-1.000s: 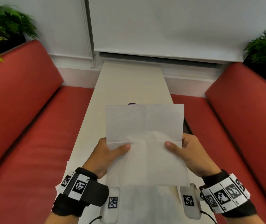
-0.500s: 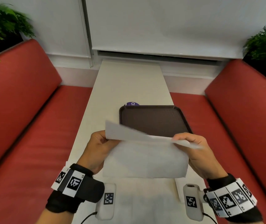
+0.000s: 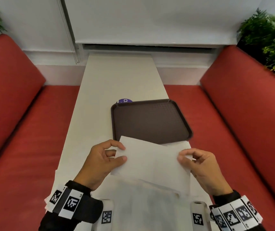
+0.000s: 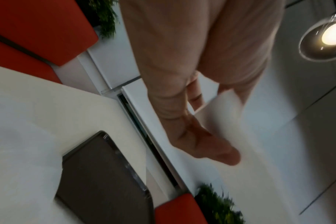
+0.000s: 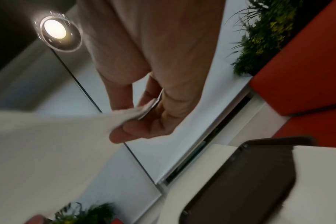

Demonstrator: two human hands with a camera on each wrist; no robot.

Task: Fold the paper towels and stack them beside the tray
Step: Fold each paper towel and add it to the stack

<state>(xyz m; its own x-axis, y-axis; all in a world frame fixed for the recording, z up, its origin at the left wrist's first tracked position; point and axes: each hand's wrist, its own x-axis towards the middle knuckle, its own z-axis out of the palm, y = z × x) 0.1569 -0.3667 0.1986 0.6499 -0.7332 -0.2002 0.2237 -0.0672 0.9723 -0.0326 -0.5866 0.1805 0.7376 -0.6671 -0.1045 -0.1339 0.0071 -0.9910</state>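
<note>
Over the table (image 3: 116,77), just short of the tray (image 3: 150,120), I hold the folded paper towel (image 3: 151,161): light, limp, easily torn. My left hand (image 3: 102,160) and right hand (image 3: 200,164) pinch its side edges.

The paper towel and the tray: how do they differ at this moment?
The paper towel is white, thin, folded and held in the air by the left hand and the right hand; the tray is dark brown, rigid and lies on the table. Both are rectangular.
</note>
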